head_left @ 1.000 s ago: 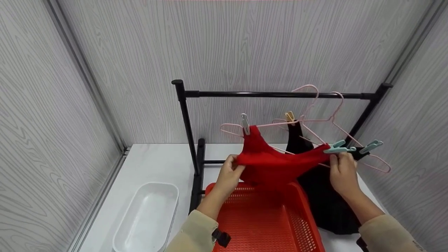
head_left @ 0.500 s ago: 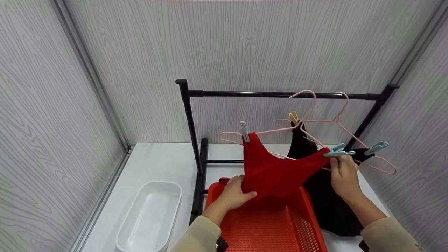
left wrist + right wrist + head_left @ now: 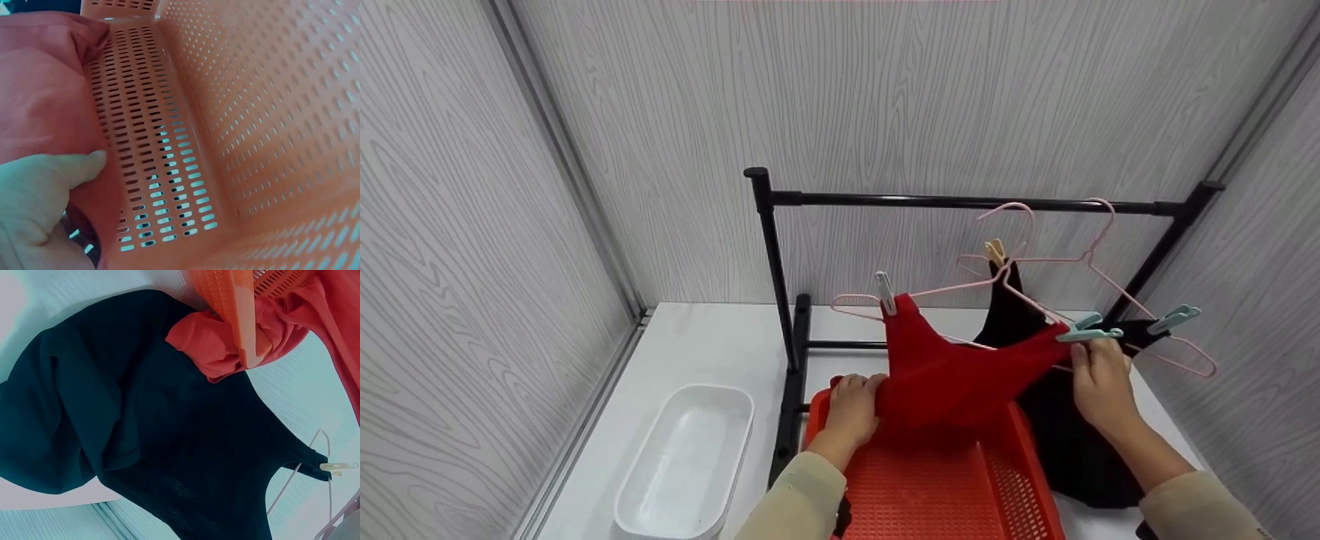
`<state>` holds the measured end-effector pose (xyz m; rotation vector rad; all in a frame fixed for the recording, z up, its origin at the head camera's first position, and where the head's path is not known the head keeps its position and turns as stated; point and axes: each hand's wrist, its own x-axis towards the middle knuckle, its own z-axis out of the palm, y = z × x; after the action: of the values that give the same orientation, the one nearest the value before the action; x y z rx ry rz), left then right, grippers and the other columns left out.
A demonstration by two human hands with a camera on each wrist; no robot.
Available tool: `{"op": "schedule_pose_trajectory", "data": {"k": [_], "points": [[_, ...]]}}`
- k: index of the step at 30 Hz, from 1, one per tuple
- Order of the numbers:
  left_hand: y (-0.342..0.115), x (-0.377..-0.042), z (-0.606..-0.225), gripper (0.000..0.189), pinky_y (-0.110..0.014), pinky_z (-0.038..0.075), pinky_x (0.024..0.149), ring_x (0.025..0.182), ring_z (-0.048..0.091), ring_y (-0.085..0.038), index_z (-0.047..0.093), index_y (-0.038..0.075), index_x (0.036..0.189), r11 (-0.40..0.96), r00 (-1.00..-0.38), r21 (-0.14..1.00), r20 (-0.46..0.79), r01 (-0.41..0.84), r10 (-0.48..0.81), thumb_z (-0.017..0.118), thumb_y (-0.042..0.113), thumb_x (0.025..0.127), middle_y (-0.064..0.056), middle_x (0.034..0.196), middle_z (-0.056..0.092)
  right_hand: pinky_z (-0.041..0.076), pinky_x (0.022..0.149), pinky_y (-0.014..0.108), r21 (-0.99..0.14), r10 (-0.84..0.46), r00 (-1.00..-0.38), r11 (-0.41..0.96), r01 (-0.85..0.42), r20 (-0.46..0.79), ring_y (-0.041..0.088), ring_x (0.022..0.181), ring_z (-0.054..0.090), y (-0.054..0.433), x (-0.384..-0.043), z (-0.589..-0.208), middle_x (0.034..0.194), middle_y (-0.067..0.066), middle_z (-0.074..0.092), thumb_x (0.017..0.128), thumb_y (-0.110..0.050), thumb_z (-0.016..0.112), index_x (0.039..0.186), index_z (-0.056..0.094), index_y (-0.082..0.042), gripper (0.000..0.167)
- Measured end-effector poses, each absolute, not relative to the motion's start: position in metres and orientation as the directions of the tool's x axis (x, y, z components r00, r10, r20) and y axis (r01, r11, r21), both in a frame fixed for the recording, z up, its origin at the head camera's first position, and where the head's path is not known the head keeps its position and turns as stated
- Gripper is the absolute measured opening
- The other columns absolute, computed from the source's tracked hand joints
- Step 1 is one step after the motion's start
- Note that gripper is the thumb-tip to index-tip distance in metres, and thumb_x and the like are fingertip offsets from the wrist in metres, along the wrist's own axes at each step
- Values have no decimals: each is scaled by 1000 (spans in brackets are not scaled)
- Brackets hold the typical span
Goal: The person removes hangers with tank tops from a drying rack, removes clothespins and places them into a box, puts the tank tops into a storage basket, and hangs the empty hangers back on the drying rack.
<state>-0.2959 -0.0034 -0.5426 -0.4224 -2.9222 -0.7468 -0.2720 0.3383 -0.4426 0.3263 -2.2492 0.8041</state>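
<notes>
A red tank top (image 3: pixel 952 375) hangs from a pink hanger (image 3: pixel 960 286), clipped by a grey clothespin (image 3: pixel 886 294) at its left strap and a teal clothespin (image 3: pixel 1087 332) at its right. My left hand (image 3: pixel 853 409) holds the left side of the red cloth low over the red basket; in the left wrist view the thumb (image 3: pixel 84 169) lies across the fabric. Just under the teal clothespin, my right hand (image 3: pixel 1102 382) grips the hanger's right end, which is mostly hidden by the fingers. The hanger's hook appears in front of the rack's bar.
A black garment (image 3: pixel 1072 427) hangs behind on a second pink hanger (image 3: pixel 1102 266), with a yellow clothespin (image 3: pixel 996 251) and another teal one. The black rack (image 3: pixel 885 200) stands behind the red basket (image 3: pixel 915 487). A white tray (image 3: pixel 682 457) lies at left.
My left hand has moved down along the left side of the red top, which now hangs lower at that edge. The hanger has sunk slightly; my right hand keeps its grip.
</notes>
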Motion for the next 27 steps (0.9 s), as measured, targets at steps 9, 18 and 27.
{"op": "schedule_pose_trajectory", "data": {"k": [9, 18, 27], "points": [[2, -311, -543, 38, -44, 45, 93, 102, 52, -28, 75, 18, 109, 812, -948, 506, 271, 289, 169, 62, -9, 85, -7, 98, 58, 27, 82, 58, -451, -17, -732, 778, -438, 682, 46, 105, 48, 340, -271, -446, 108, 31, 59, 100, -1, 49, 108, 57, 9, 15], [7, -312, -529, 37, -39, 51, 90, 102, 61, -21, 59, 16, 122, 610, -967, 753, 235, 247, 102, 50, -8, 95, -2, 108, 68, 26, 81, 59, -444, -12, -729, 786, -429, 684, 46, 101, 48, 341, -268, -448, 103, 30, 58, 101, -1, 48, 106, 57, 9, 14], [18, -304, -499, 42, -37, 53, 91, 101, 61, -22, 45, 11, 128, 326, -965, 910, 260, 258, 38, 45, -12, 93, -8, 115, 64, 26, 80, 58, -457, 25, -733, 797, -396, 680, 46, 98, 47, 339, -266, -445, 99, 29, 56, 101, -1, 48, 100, 56, 8, 12]]}}
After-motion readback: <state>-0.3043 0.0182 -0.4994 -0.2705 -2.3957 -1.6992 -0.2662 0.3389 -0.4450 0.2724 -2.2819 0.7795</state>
